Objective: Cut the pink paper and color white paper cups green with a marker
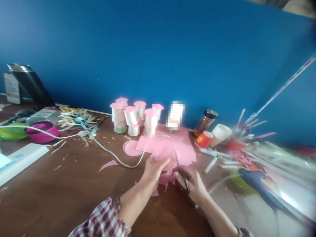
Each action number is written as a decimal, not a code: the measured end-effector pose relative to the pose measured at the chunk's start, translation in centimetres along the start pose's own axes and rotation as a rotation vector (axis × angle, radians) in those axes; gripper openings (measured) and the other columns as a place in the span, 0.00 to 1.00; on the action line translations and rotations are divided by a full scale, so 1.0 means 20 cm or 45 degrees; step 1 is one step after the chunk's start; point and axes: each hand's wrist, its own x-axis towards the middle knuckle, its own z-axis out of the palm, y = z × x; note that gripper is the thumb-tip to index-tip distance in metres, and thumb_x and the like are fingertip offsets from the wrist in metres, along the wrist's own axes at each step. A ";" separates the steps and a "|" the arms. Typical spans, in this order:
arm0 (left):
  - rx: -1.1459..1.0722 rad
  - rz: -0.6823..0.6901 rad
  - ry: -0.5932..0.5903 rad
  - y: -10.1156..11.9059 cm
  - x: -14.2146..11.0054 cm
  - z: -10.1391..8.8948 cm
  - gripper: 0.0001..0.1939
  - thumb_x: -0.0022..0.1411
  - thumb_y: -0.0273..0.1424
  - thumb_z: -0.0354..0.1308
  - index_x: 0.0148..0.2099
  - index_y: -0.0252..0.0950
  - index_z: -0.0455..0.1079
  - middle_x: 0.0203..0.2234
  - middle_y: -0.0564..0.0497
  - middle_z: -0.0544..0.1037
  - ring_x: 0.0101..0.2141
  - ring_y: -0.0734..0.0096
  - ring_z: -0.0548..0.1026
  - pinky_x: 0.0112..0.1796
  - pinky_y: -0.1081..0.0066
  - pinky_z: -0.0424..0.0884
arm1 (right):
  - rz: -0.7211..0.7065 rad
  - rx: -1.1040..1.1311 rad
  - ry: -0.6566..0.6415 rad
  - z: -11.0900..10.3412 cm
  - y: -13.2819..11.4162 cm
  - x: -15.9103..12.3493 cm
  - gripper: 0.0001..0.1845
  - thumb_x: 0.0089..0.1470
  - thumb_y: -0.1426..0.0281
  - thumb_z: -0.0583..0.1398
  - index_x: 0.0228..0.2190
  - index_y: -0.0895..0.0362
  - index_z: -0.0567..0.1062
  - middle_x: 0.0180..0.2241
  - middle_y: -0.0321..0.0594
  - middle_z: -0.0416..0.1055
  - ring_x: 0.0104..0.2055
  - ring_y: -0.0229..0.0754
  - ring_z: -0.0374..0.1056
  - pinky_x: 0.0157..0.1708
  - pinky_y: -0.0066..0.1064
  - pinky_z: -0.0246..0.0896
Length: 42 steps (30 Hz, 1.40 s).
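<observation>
A piece of pink paper [163, 154] is pinched in my left hand [153, 170], its thumb lying on top. My right hand [195, 183] is closed on dark-handled scissors [182, 176], whose blade points away from me beside the paper. Pink scraps [168, 178] with jagged edges lie below and between the two hands. Under and beyond the hands, larger pink sheets [182, 136] rest on the brown table [98, 204]. Left of these sheets is a rounded pink cutout [133, 148]. The exact spot where blade and paper meet is hard to make out.
Stacked white paper cups [131, 116] with pink tops stand behind. A white cable [116, 160] crosses the left side near a power strip [24, 161]. To the right are a jar [206, 122], a red cup [204, 139], markers [210, 165] and a glue gun [261, 186].
</observation>
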 end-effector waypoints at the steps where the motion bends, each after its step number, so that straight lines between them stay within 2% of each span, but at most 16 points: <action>1: 0.008 0.000 -0.015 0.00 0.00 0.00 0.17 0.45 0.31 0.67 0.38 0.27 0.73 0.21 0.46 0.76 0.19 0.68 0.74 0.18 0.72 0.69 | 0.001 0.010 -0.002 0.00 0.00 0.00 0.15 0.52 0.60 0.62 0.31 0.61 0.74 0.15 0.30 0.61 0.16 0.32 0.57 0.17 0.23 0.52; 5: 0.033 0.035 -0.076 -0.02 0.01 -0.01 0.18 0.44 0.33 0.68 0.37 0.27 0.74 0.21 0.44 0.77 0.21 0.64 0.75 0.20 0.71 0.70 | 0.004 0.044 -0.006 0.00 0.01 0.00 0.16 0.52 0.59 0.61 0.33 0.61 0.73 0.16 0.30 0.62 0.17 0.32 0.57 0.18 0.23 0.52; 11: 0.086 0.049 -0.104 -0.03 0.02 -0.02 0.19 0.43 0.35 0.68 0.36 0.27 0.74 0.23 0.43 0.78 0.22 0.62 0.76 0.20 0.70 0.70 | -0.007 0.025 -0.023 -0.01 0.00 0.00 0.17 0.52 0.58 0.61 0.30 0.60 0.72 0.16 0.30 0.62 0.17 0.32 0.57 0.19 0.24 0.52; 27: 0.056 0.032 -0.109 -0.01 0.01 -0.02 0.15 0.44 0.33 0.67 0.33 0.28 0.72 0.18 0.48 0.74 0.17 0.71 0.71 0.17 0.74 0.66 | -0.012 -0.041 -0.008 -0.03 -0.02 0.00 0.14 0.52 0.60 0.61 0.27 0.60 0.72 0.14 0.30 0.59 0.16 0.31 0.55 0.18 0.23 0.50; 30: 0.033 0.014 -0.066 0.00 0.00 -0.01 0.14 0.44 0.33 0.68 0.31 0.29 0.71 0.16 0.50 0.73 0.16 0.73 0.70 0.16 0.75 0.65 | -0.003 -0.035 -0.014 -0.02 -0.01 0.00 0.14 0.52 0.61 0.61 0.26 0.60 0.72 0.14 0.29 0.59 0.16 0.31 0.55 0.18 0.23 0.49; 33: 0.007 0.010 -0.022 0.01 -0.01 0.00 0.15 0.44 0.33 0.68 0.32 0.29 0.72 0.16 0.50 0.73 0.17 0.73 0.70 0.16 0.76 0.65 | 0.008 -0.037 -0.017 -0.02 -0.01 0.00 0.14 0.52 0.61 0.61 0.26 0.60 0.72 0.14 0.29 0.59 0.16 0.31 0.54 0.17 0.23 0.49; 37: 0.014 0.025 -0.042 0.01 0.00 -0.01 0.16 0.44 0.34 0.67 0.34 0.29 0.72 0.18 0.49 0.74 0.17 0.71 0.71 0.16 0.74 0.66 | 0.016 -0.036 -0.009 -0.02 -0.01 0.00 0.15 0.51 0.60 0.62 0.26 0.60 0.72 0.14 0.29 0.59 0.16 0.31 0.55 0.17 0.23 0.48; 42: 0.041 0.025 -0.012 -0.01 0.02 -0.02 0.13 0.44 0.34 0.67 0.30 0.30 0.71 0.14 0.51 0.72 0.15 0.73 0.69 0.16 0.75 0.64 | 0.027 -0.023 -0.021 -0.02 -0.01 0.00 0.16 0.50 0.58 0.62 0.26 0.60 0.71 0.14 0.29 0.59 0.16 0.31 0.55 0.18 0.23 0.49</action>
